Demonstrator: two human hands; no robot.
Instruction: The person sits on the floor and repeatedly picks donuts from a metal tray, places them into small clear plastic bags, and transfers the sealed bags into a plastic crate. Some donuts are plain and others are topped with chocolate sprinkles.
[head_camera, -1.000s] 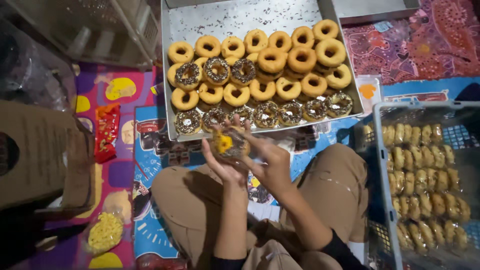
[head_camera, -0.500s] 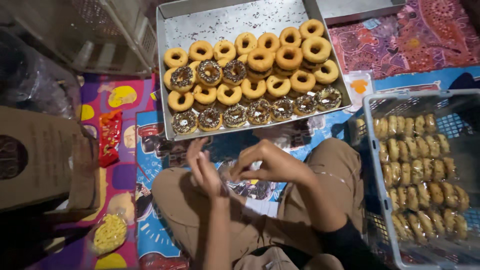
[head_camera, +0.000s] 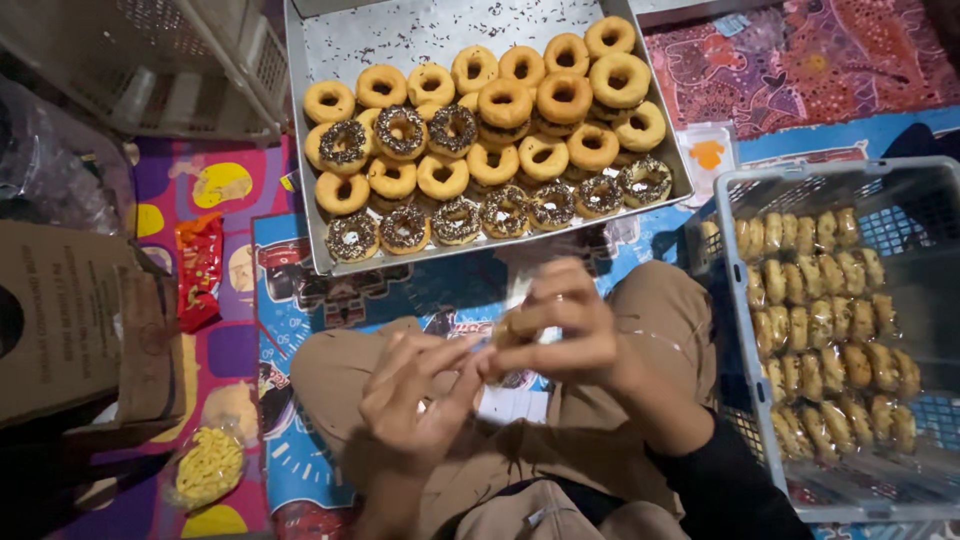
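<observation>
A doughnut (head_camera: 512, 325) is clamped in the fingers of the right hand (head_camera: 560, 335) above the lap, below the metal tray (head_camera: 400, 30). The left hand (head_camera: 415, 400) is held open beside it, fingers apart.

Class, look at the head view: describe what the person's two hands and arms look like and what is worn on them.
Both hands are bare: no gloves, and no rings or watch that I can make out. The left hand leads into an uncovered forearm as far as the frame shows. The right hand has a bare wrist, then a dark, pushed-up sleeve near the elbow.
</observation>
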